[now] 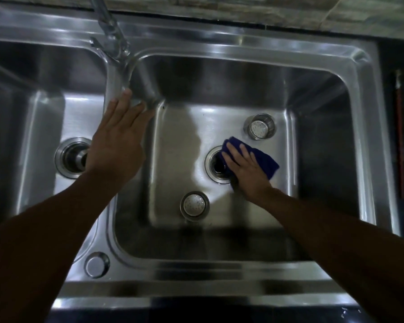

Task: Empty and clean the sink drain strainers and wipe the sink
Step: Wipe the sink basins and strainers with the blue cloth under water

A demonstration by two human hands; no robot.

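I can read no text, label, brand or number anywhere on the stainless steel double-bowl sink [243, 46] or around it.

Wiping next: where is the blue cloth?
Head view: the blue cloth lies in the right basin, pressed under the right hand over the right edge of the open drain, near the far strainer.

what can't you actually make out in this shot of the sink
Head view only:
The right drain is partly covered by the cloth and the right hand.
The left drain has its right side behind the left hand.
The tap is cut off by the upper edge.
The far strainer and the near strainer are too dim to tell if clean.
The red stick at far right is too dark to identify.
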